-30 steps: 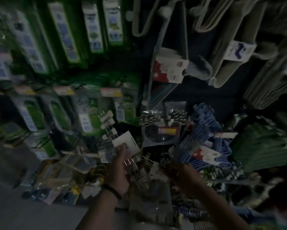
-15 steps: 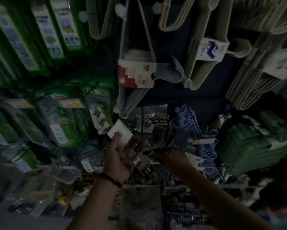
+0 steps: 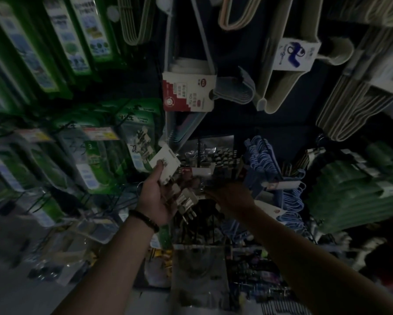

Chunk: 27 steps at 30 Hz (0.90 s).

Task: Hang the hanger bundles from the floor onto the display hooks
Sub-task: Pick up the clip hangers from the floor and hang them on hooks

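My left hand [image 3: 155,196] holds a bundle of metal clip hangers [image 3: 185,198] with a white card label [image 3: 166,163], the thumb pressed on the card. My right hand [image 3: 230,197] reaches to the right side of the same bundle; its fingers are dark and blurred, so their grip is unclear. Just behind the hands a dark display hook [image 3: 200,153] sticks out with packs of clips on it. The scene is dim.
Green packages [image 3: 95,160] hang at the left. A blue hanger bundle [image 3: 272,169] and green hangers [image 3: 359,192] hang at the right. Grey and beige hanger bundles [image 3: 282,71] with card labels hang above. More packaged goods fill the lower racks.
Both hands have risen with the clip bundle towards the hook, and my view has shifted left across the display.
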{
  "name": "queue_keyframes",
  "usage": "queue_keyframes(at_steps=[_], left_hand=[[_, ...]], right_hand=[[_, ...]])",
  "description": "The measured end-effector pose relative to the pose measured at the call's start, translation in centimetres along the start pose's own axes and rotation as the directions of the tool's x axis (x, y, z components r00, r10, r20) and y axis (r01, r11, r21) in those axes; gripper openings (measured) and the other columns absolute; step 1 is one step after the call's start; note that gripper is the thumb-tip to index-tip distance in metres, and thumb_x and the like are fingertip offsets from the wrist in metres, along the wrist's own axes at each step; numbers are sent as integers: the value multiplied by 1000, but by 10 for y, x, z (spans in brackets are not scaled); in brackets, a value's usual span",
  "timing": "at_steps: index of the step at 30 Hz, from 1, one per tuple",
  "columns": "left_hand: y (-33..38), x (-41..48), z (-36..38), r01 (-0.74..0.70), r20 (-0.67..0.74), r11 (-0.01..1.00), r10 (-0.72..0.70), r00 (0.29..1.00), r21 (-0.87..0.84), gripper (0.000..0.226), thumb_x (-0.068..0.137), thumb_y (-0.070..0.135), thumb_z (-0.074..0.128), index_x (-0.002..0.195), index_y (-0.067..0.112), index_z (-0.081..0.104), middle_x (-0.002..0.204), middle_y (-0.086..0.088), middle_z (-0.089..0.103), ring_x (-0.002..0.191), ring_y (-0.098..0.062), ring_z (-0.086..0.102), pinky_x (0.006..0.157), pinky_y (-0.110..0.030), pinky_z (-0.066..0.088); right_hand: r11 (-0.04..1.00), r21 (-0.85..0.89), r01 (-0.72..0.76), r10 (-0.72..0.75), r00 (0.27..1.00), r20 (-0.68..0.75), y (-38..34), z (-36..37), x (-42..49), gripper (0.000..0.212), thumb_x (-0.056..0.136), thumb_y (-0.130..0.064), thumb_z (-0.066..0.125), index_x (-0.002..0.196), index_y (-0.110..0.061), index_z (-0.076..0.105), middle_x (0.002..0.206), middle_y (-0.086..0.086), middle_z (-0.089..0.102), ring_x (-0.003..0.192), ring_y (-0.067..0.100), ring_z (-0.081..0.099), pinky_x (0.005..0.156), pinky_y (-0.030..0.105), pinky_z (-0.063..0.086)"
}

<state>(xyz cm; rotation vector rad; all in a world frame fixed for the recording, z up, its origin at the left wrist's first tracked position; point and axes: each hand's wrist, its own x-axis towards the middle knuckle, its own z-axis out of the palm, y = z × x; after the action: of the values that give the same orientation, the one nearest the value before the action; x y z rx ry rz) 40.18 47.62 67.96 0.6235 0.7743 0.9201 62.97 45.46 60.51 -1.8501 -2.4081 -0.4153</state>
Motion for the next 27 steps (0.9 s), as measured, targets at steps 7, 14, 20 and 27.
queue_keyframes(at_steps=[7,14,20,27], left_hand=[[3,-5,9,-15,-14,1000,15,1000,-12,60,95,60,61,121,10,80,134,-23,71,124,-44,68,97,-51,62],[3,-2,6,-1,-12,998,0,1000,-66,66,103,54,56,145,3,62,150,-28,57,141,-49,52,111,-57,52],[2,1,-2,50,33,994,-47,998,-101,62,102,50,60,141,2,65,147,-28,60,138,-48,56,117,-59,45],[0,5,-13,-1,10,997,0,1000,80,68,98,53,63,152,11,54,146,-23,63,135,-44,60,122,-61,38]], right_hand=[[976,214,-46,81,984,-158,13,-5,26,23,91,-23,83,111,-13,78,94,11,77,77,25,75,60,30,60],[993,109,-54,58,998,-37,31,-7,50,25,100,-21,68,123,-11,73,117,17,74,105,37,74,86,47,61],[987,144,-68,46,987,152,47,-2,89,45,109,-25,54,150,-6,53,144,23,59,131,37,59,104,27,49],[964,238,-117,161,971,-175,43,-16,75,42,101,-24,70,136,-3,65,139,23,64,127,39,61,104,39,50]])
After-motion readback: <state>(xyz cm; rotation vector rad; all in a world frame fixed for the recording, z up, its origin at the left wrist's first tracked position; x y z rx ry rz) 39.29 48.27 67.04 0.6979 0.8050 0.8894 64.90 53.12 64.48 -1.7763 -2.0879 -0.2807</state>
